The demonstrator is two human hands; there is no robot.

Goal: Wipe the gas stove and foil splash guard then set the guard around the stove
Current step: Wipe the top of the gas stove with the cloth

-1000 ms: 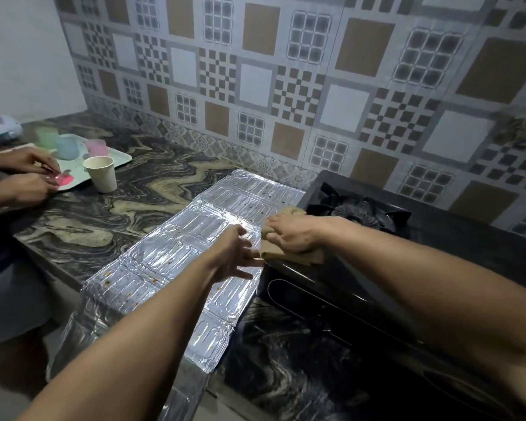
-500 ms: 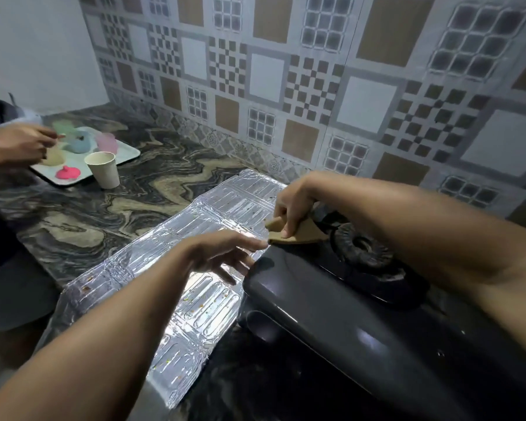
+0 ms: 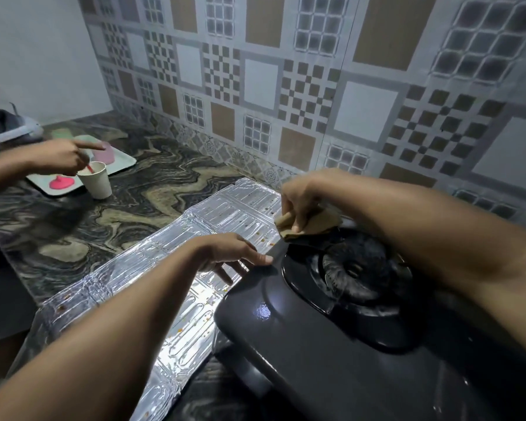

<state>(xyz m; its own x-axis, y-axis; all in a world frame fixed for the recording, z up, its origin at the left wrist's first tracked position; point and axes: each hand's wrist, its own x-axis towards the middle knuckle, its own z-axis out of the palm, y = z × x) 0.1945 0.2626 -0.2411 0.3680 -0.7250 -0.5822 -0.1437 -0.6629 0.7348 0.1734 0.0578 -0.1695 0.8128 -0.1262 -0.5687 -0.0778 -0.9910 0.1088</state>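
Observation:
The black gas stove (image 3: 310, 354) fills the lower right, its round burner (image 3: 353, 271) at its far left end. My right hand (image 3: 298, 202) pinches a crumpled brown cloth (image 3: 316, 224) at the stove's far left corner, just beyond the burner. My left hand (image 3: 234, 253) has its fingers spread, the fingertips touching the stove's left edge. The silver foil splash guard (image 3: 152, 268) lies flat on the marble counter to the left of the stove, with brown spots on it. My left forearm crosses over the guard.
Another person's hand (image 3: 58, 156) stirs in a paper cup (image 3: 96, 179) at the far left, beside a white tray (image 3: 122, 161) with a pink lump. Patterned wall tiles (image 3: 286, 86) stand close behind the stove. The marble counter (image 3: 104, 220) ends at its front edge lower left.
My right hand has lifted the cloth and moved it toward the stove's back left corner. My left hand has come off the foil onto the stove's edge. The view has moved closer.

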